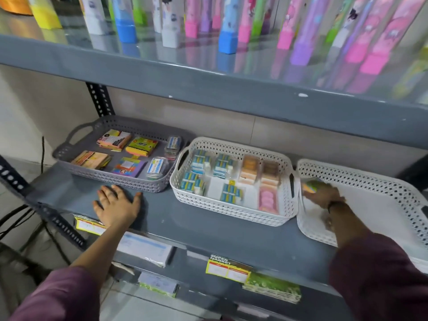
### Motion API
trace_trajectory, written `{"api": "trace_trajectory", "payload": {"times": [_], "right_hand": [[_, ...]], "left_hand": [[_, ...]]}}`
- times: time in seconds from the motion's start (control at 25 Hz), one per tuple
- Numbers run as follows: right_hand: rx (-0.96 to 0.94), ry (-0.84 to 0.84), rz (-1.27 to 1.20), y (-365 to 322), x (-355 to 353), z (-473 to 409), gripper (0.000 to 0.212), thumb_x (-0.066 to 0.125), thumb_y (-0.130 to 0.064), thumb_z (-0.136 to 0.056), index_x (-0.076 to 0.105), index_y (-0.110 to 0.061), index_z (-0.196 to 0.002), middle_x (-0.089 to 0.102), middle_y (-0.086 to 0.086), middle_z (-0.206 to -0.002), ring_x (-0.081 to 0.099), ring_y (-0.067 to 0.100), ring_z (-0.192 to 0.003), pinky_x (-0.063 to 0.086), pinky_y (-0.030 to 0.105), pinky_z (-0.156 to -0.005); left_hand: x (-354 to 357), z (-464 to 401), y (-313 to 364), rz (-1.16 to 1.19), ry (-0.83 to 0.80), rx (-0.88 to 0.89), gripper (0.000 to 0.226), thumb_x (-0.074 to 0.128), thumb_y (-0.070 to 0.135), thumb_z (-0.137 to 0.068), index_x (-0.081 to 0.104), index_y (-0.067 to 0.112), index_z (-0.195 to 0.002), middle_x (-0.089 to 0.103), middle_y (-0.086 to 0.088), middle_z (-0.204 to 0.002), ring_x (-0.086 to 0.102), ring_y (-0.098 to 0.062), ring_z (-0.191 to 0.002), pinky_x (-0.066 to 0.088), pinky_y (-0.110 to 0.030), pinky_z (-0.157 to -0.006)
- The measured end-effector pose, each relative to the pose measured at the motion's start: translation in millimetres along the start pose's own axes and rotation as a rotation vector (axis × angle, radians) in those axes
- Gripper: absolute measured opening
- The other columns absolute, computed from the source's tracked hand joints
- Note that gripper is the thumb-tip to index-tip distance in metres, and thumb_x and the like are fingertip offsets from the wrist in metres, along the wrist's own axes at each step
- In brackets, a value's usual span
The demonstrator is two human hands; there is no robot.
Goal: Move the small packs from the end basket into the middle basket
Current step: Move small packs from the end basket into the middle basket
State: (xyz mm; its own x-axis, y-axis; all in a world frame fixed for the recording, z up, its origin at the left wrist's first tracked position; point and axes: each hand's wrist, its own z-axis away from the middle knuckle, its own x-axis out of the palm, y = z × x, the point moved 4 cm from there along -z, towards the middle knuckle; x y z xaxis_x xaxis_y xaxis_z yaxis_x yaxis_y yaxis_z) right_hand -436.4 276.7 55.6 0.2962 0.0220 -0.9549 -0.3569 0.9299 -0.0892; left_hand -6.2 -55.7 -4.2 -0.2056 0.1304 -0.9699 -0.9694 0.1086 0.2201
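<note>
The right hand (323,195) pinches a small pack (309,187) inside the end basket (370,179); lift it clear of the wall beside the grip; the middle basket (231,213) waits beyond; the left hand (117,205) lies spread flat.

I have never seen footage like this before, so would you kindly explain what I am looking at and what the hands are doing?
There is no machine here: a person wears a camera on the head, so the single picture looks forward and down at their own two hands. They stand at a grey shelf holding three baskets. The grey basket holds stacks of coloured paper. The middle basket holds small packs in rows. The left hand rests flat and open on the shelf. The right hand reaches into the end basket and closes on a small pack, which is blurred. Tall colourful boxes stand on the shelf above.
</note>
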Motion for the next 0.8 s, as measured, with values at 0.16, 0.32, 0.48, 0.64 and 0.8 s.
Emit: {"api": "trace_trajectory", "payload": {"times": [0.16,0.32,0.48,0.64,0.8], "right_hand": [[-0.056,0.127,0.098,0.2,1.8,2.2,0.047,0.050,-0.026,-0.094,0.046,-0.008,-0.138,0.053,0.019,-0.137,0.053,0.036,-0.124,0.046,0.043,-0.103],[-0.063,0.383,0.001,-3.7,-17.4,23.7,0.032,0.043,-0.007,-0.094,0.056,0.000,-0.122,0.063,0.027,-0.118,0.061,0.042,-0.110,0.051,0.043,-0.088],[-0.127,0.708,-0.303,-33.8,-53.5,69.1,0.039,0.047,0.008,-0.083,0.064,0.000,-0.117,0.068,0.029,-0.106,0.064,0.045,-0.099,0.051,0.046,-0.083],[-0.576,0.887,-0.280,-133.3,-58.1,137.7,0.042,0.058,-0.001,-0.070,0.075,-0.016,-0.105,0.074,0.009,-0.110,0.065,0.034,-0.101,0.049,0.040,-0.089],[-0.941,0.610,-0.267,-260.3,-39.4,168.5,0.043,0.056,-0.003,-0.076,0.073,-0.020,-0.112,0.072,0.002,-0.118,0.063,0.028,-0.109,0.046,0.037,-0.098]], "left_hand": [[1.2,-0.1,-0.7,-0.009,-0.003,0.006,0.084,0.025,0.061,-0.090,0.007,0.006,-0.150,0.002,-0.019,-0.159,-0.002,-0.030,-0.148,0.002,-0.047,-0.118],[0.8,0.9,-0.1,-0.015,-0.022,0.014,0.085,0.023,0.063,-0.089,0.006,0.006,-0.150,0.000,-0.019,-0.159,-0.003,-0.030,-0.147,0.001,-0.048,-0.118],[-2.1,4.1,4.0,-0.019,-0.066,0.024,0.086,0.022,0.063,-0.089,0.002,0.006,-0.151,-0.004,-0.019,-0.159,-0.006,-0.031,-0.147,-0.001,-0.048,-0.119],[-7.4,6.9,5.2,-0.014,-0.124,0.050,0.089,0.021,0.064,-0.089,-0.004,0.006,-0.150,-0.010,-0.019,-0.158,-0.010,-0.033,-0.147,-0.003,-0.048,-0.119],[-10.9,2.8,2.9,-0.015,-0.216,0.087,0.093,0.025,0.066,-0.087,-0.009,0.006,-0.149,-0.017,-0.021,-0.157,-0.015,-0.035,-0.145,-0.007,-0.050,-0.117]]}}
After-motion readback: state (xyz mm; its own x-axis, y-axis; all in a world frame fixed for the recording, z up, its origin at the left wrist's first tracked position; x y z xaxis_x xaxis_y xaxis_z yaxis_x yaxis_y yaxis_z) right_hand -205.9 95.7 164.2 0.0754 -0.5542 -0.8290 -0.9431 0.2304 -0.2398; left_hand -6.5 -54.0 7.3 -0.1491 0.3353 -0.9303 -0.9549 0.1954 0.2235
